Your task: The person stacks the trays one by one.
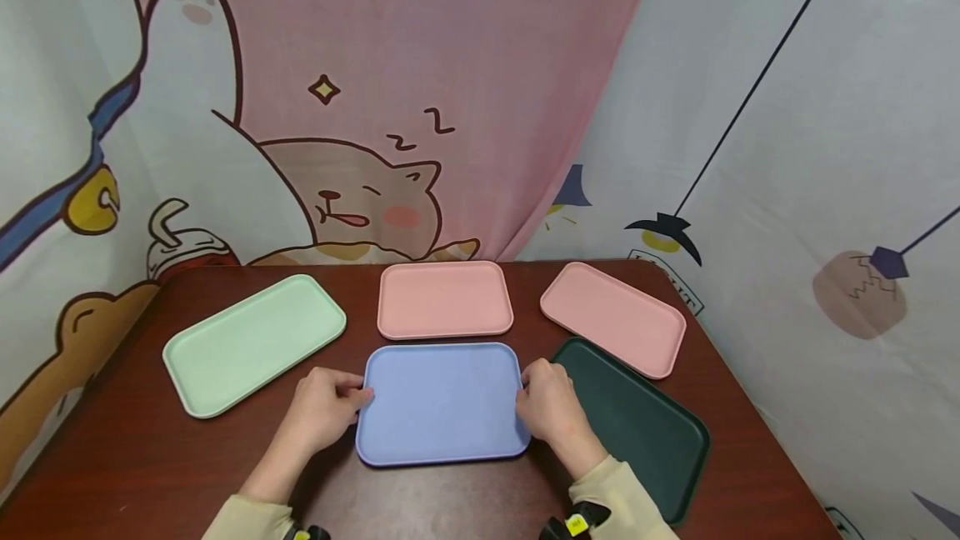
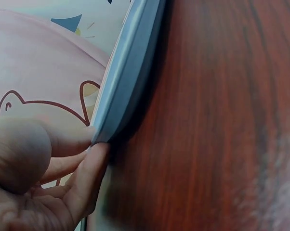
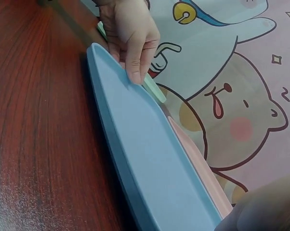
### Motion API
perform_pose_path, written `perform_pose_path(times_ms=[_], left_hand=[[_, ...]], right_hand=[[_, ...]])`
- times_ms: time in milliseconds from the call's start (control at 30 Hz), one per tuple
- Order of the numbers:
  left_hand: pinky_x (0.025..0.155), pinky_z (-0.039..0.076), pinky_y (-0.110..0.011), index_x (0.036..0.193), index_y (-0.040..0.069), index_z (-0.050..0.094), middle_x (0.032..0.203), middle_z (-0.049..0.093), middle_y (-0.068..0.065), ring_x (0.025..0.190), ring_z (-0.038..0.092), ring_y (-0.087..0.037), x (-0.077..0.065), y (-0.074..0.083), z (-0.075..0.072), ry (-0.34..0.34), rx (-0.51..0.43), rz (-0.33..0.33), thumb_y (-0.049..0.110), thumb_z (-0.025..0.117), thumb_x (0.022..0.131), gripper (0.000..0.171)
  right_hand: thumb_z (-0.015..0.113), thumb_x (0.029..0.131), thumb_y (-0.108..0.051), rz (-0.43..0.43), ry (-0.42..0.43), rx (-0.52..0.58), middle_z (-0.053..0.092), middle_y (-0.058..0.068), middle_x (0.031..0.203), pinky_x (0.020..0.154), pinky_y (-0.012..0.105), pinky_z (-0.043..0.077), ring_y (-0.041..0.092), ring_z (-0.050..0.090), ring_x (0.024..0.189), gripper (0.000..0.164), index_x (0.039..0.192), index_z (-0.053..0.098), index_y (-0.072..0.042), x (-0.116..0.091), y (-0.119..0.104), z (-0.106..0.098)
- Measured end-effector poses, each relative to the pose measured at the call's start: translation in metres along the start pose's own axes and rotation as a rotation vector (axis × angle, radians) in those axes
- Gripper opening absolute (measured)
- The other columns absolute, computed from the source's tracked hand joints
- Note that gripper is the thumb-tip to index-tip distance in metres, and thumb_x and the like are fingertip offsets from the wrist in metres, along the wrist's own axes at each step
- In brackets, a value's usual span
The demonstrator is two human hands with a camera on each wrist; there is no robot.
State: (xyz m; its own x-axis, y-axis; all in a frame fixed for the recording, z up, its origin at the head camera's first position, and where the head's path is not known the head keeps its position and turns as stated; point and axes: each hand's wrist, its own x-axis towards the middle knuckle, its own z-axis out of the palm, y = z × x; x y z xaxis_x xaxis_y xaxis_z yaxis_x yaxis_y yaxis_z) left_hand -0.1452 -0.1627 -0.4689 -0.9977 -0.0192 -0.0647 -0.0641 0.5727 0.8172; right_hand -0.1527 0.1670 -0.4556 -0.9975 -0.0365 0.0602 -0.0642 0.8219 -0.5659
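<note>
head view: left hand (image 1: 325, 407) and right hand (image 1: 551, 407) pinch the blue tray (image 1: 442, 407) by its ends — probably positioning it; next likely calls for both moving together, level.

The head view, farthest back, looks forward and down over the bench (image 1: 187, 482) towards the cartoon-printed backdrop (image 1: 495, 48). The left wrist view lies low and close beside the left grip (image 1: 322, 408), its picture tilted, facing the blue tray (image 1: 442, 404) nearly edge-on. The right wrist view, also tilted, looks across the blue tray from its opposite end to the left grip. Both wrist views share that grip, the tray and some backdrop.
</note>
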Motion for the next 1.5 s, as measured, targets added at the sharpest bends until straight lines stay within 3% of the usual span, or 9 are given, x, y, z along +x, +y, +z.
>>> perform_pose_path(times_ms=[100,233,400,567,767,1000,1267,1500], left_hand=[[0.055,0.059,-0.033,0.110,-0.009,0.077,0.077,0.074,-0.005,0.064,0.072,-0.019,0.000,0.002,-0.002,-0.026,0.005,-0.017,0.012,0.081,0.093,0.027],[0.055,0.056,-0.033,0.115,-0.009,0.075,0.081,0.075,-0.005,0.064,0.072,-0.018,-0.001,0.010,-0.010,-0.042,0.037,-0.024,0.017,0.082,0.094,0.035],[0.066,0.060,-0.035,0.118,-0.009,0.075,0.092,0.077,-0.007,0.074,0.074,-0.017,0.002,0.023,-0.019,-0.017,0.104,0.053,0.019,0.081,0.095,0.037],[0.072,0.059,-0.039,0.116,-0.005,0.077,0.095,0.076,-0.006,0.084,0.070,-0.020,0.011,0.039,-0.015,-0.011,0.178,0.153,0.021,0.082,0.094,0.035],[0.079,0.061,-0.044,0.116,-0.002,0.079,0.099,0.078,-0.006,0.095,0.073,-0.023,0.026,0.065,0.008,-0.036,0.145,0.210,0.020,0.085,0.092,0.034],[0.082,0.062,-0.039,0.113,-0.001,0.080,0.102,0.078,-0.005,0.094,0.073,-0.018,0.048,0.099,0.045,-0.136,0.011,0.271,0.016,0.084,0.092,0.027],[0.087,0.061,-0.039,0.114,0.001,0.081,0.105,0.079,-0.008,0.101,0.073,-0.022,0.064,0.128,0.080,-0.219,-0.011,0.319,0.016,0.085,0.092,0.027],[0.091,0.060,-0.039,0.116,-0.001,0.079,0.110,0.078,-0.010,0.106,0.072,-0.025,0.075,0.149,0.114,-0.295,0.000,0.310,0.017,0.082,0.094,0.028]], right_hand=[[0.066,0.088,0.005,-0.010,-0.010,0.044,0.033,-0.009,0.047,0.038,0.023,0.025,0.007,0.032,0.040,0.034,0.059,0.058,-0.011,-0.003,0.005,-0.004],[0.076,0.091,-0.001,-0.038,0.011,0.099,0.052,-0.005,0.056,0.043,0.026,0.040,0.009,0.047,0.047,0.003,0.090,0.078,0.001,-0.010,0.013,-0.017],[0.079,0.092,-0.004,0.010,0.032,0.191,0.068,0.000,0.073,0.058,0.029,0.056,0.011,0.062,0.058,0.019,0.106,0.077,0.008,-0.020,0.027,-0.042],[0.077,0.097,-0.008,0.104,0.032,0.288,0.074,0.006,0.084,0.057,0.029,0.059,0.019,0.070,0.061,0.027,0.116,0.074,0.010,-0.031,0.046,-0.070],[0.076,0.100,-0.015,0.180,0.041,0.304,0.076,0.015,0.101,0.061,0.031,0.061,0.027,0.075,0.075,0.035,0.124,0.071,0.010,-0.048,0.075,-0.100],[0.072,0.103,-0.019,0.364,0.075,0.296,0.073,0.024,0.116,0.070,0.036,0.065,0.029,0.077,0.085,0.043,0.132,0.066,0.011,-0.072,0.107,-0.123],[0.071,0.104,-0.019,0.522,0.115,0.400,0.060,0.036,0.134,0.077,0.040,0.065,0.032,0.076,0.095,0.051,0.140,0.057,0.014,-0.090,0.136,-0.135],[0.070,0.104,-0.018,0.651,0.163,0.431,0.059,0.040,0.131,0.075,0.041,0.065,0.032,0.076,0.088,0.052,0.141,0.055,0.016,-0.104,0.157,-0.136]])
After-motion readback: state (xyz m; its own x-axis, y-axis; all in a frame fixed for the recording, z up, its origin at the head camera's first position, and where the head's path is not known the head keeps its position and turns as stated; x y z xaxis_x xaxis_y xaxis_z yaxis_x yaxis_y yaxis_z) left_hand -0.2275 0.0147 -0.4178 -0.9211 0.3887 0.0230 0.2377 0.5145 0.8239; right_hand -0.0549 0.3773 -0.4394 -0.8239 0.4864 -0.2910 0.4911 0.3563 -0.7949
